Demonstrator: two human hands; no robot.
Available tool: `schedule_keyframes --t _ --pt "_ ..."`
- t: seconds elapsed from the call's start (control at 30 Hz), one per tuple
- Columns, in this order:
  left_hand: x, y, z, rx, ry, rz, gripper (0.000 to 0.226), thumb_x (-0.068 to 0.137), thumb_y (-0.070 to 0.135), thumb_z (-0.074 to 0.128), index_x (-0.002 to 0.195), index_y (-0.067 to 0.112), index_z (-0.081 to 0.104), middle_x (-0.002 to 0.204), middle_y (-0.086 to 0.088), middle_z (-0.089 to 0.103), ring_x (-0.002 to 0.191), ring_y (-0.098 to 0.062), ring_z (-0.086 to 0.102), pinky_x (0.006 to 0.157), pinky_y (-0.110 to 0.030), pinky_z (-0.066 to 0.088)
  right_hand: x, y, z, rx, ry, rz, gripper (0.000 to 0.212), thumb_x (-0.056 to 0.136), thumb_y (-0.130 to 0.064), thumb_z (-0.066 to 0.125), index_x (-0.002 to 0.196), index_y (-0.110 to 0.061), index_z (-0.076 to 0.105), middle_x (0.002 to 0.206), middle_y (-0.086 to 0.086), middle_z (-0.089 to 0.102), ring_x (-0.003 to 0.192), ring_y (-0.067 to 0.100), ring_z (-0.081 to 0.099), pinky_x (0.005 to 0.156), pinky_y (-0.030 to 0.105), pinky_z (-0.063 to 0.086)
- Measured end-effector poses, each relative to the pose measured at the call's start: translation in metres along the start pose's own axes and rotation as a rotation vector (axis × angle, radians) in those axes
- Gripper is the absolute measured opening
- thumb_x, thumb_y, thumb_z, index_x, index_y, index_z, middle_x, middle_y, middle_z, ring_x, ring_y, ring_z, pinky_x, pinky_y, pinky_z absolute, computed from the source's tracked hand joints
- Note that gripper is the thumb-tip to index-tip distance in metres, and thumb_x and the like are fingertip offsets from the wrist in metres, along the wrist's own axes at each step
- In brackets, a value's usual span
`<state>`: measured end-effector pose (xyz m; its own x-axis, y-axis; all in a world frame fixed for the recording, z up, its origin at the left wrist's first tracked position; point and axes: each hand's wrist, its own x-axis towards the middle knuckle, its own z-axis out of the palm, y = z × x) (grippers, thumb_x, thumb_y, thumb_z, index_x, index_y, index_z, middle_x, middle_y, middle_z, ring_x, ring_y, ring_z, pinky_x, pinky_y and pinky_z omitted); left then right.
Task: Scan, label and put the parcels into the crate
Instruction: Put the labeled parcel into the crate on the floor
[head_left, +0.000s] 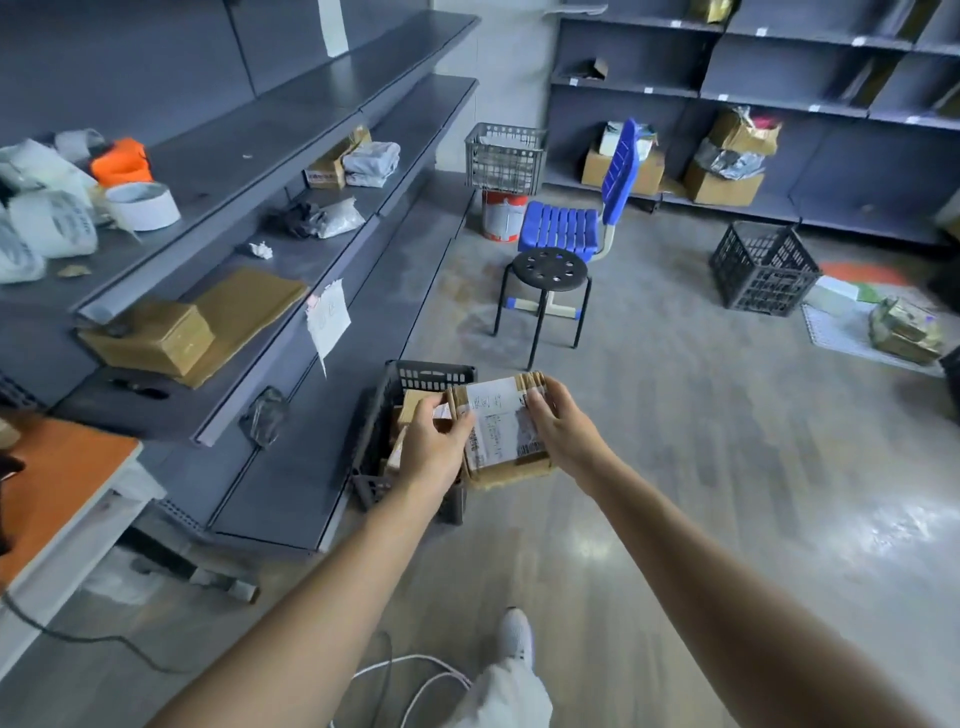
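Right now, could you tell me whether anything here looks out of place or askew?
Yes: the black crate by the far shelves looks tilted on the floor, and a creased paper sheet hangs loose off the left shelf edge.

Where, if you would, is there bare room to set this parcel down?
The upper shelf is bare beyond the white roll; the floor is bare between the crate and black stool. The crate holds parcels; bags crowd the shelf's near end.
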<state>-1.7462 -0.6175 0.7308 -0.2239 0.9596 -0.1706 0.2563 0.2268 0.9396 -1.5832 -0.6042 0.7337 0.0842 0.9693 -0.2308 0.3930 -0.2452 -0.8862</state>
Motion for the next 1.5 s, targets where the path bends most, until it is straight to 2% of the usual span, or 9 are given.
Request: schedule_keyframes --t 0.1,0.23,0.63,0.83,0.93,1.03,1.17,1.3,1.5 --pt "0.045 0.004 0.029 0.001 0.053 -0.02 0.032 0.093 0.033 0.061 0.123 0.023 0.054 0.107 0.007 0.065 0.082 -0.004 0.06 0.056 -0.011 0.045 0.06 -0.001 -0.013 -0.034 -0.054 -0.016 0.038 0.102 -0.048 0.036 0.137 -0.034 0.042 0.103 -0.01 0.062 0.09 0.012 0.064 0.076 0.037 0.058" --pt "0.114 0.005 0.062 -0.087 0.116 -0.112 0.034 0.094 0.03 0.061 0.126 0.021 0.052 0.114 -0.001 0.066 0.093 -0.013 0.064 0.079 -0.032 0.056 0.148 -0.006 -0.02 -0.103 -0.171 -0.023 0.041 0.102 -0.048 0.034 0.14 -0.032 0.04 0.119 0.0 0.061 0.1 0.022 0.065 0.086 0.048 0.057" --pt "0.243 0.01 0.089 -0.186 0.377 -0.254 0.029 0.095 0.026 0.06 0.122 0.02 0.051 0.111 0.004 0.064 0.086 0.002 0.06 0.058 -0.011 0.048 0.328 -0.039 0.004 -0.302 -0.459 -0.121 0.04 0.103 -0.046 0.036 0.14 -0.031 0.041 0.118 0.002 0.062 0.1 0.026 0.065 0.088 0.048 0.055" --pt "0.296 0.0 0.109 -0.201 0.504 -0.344 0.028 0.094 0.026 0.061 0.12 0.023 0.051 0.114 0.004 0.065 0.098 -0.013 0.064 0.078 -0.028 0.056 0.408 -0.038 0.023 -0.324 -0.631 -0.179 0.04 0.103 -0.045 0.037 0.141 -0.034 0.04 0.117 0.003 0.064 0.1 0.026 0.066 0.09 0.046 0.054" --pt "0.331 -0.002 0.123 -0.171 0.559 -0.373 0.03 0.094 0.028 0.061 0.121 0.025 0.051 0.106 0.011 0.063 0.088 -0.005 0.06 0.062 -0.006 0.044 0.456 -0.035 0.029 -0.331 -0.709 -0.266 0.035 0.104 -0.037 0.037 0.136 -0.025 0.045 0.11 0.001 0.064 0.091 0.014 0.067 0.078 0.021 0.054" --pt "0.37 -0.006 0.141 -0.186 0.596 -0.425 0.037 0.093 0.027 0.062 0.128 0.024 0.049 0.112 0.007 0.065 0.095 -0.011 0.064 0.082 -0.027 0.055 0.511 -0.029 0.037 -0.353 -0.806 -0.362 0.022 0.106 -0.025 0.035 0.12 -0.018 0.051 0.097 -0.002 0.062 0.075 -0.01 0.063 0.058 0.003 0.042" --pt "0.42 -0.011 0.161 -0.185 0.618 -0.49 0.052 0.094 0.023 0.062 0.142 0.025 0.041 0.128 0.003 0.062 0.11 -0.018 0.062 0.094 -0.044 0.053 0.581 -0.022 0.057 -0.358 -0.964 -0.349 0.033 0.106 -0.032 0.033 0.131 -0.017 0.049 0.114 0.012 0.067 0.1 0.027 0.067 0.082 0.042 0.057" --pt "0.462 -0.032 0.172 -0.238 0.622 -0.538 0.059 0.095 0.019 0.061 0.146 0.032 0.035 0.113 0.015 0.064 0.083 0.003 0.064 0.064 -0.02 0.057 0.635 -0.011 0.079 -0.395 -1.016 -0.378 0.036 0.105 -0.04 0.036 0.139 -0.033 0.041 0.105 -0.004 0.065 0.082 0.001 0.063 0.052 0.012 0.051" --pt "0.512 -0.105 0.191 -0.244 0.677 -0.627 0.06 0.094 0.013 0.059 0.147 0.027 0.034 0.085 0.028 0.056 0.066 0.01 0.06 0.053 -0.018 0.049 0.689 0.044 0.138 -0.396 -1.065 -0.381 0.036 0.105 -0.035 0.038 0.14 -0.03 0.042 0.108 -0.001 0.067 0.083 0.005 0.066 0.053 0.013 0.052"
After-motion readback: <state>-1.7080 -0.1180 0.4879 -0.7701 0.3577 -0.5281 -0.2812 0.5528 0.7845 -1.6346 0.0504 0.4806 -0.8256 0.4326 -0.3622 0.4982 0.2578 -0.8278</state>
